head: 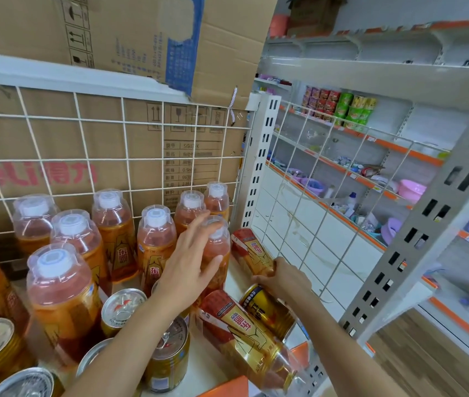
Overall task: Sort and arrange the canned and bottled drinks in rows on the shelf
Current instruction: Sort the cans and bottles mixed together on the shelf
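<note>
Sorting is mid-way here. At the back of the shelf the standing bottles form rough rows, and the upright cans sit in front of them, but the right-hand corner is a jumble.

My left hand is on the front upright bottle. The fingers lie across its shoulder and the thumb wraps the front, so it's grasping that bottle and steadying it at the end of its row.

My right hand is down by the wire side panel. It's curled over the near end of the lying bottle, which is flat on the shelf against the panel. I read that as a grasp, though I only see the back of the hand.

Just below it a gold can lies on its side, touching a second toppled bottle that points out over the shelf's front edge.

I'd say the step in hand is standing the fallen drinks up. Next, that lying bottle needs tipping upright and tucking beside the one my left hand holds. It needs a firm wrist turn and care not to knock the can. After that, the can belongs with the cans up front, and the overhanging bottle needs pulling back before it rolls off.
</note>
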The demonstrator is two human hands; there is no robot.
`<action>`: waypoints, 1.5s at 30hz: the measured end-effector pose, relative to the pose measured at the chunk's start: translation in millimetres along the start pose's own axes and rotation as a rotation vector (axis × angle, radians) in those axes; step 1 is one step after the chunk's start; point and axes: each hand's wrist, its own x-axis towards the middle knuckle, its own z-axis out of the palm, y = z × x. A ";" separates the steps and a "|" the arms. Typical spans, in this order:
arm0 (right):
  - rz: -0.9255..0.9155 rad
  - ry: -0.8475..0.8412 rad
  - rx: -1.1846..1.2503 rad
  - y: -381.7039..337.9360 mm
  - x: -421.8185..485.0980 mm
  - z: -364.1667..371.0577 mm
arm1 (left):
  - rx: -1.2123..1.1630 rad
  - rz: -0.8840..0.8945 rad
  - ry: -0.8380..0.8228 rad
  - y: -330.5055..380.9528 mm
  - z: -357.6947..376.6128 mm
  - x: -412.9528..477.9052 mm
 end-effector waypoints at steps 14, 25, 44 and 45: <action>-0.219 0.427 -0.151 -36.4 4.5 -48.0 | 0.011 0.011 -0.015 -0.2 -1.6 0.3; -0.350 0.385 0.447 -78.8 52.3 -57.5 | 0.003 0.010 -0.031 0.4 -1.9 0.0; -0.308 0.187 0.424 -53.4 26.7 -39.1 | 0.049 -0.060 -0.070 12.6 -11.9 2.2; -0.316 0.179 0.440 -48.6 15.2 -40.6 | 0.071 -0.079 -0.078 16.0 -15.2 4.0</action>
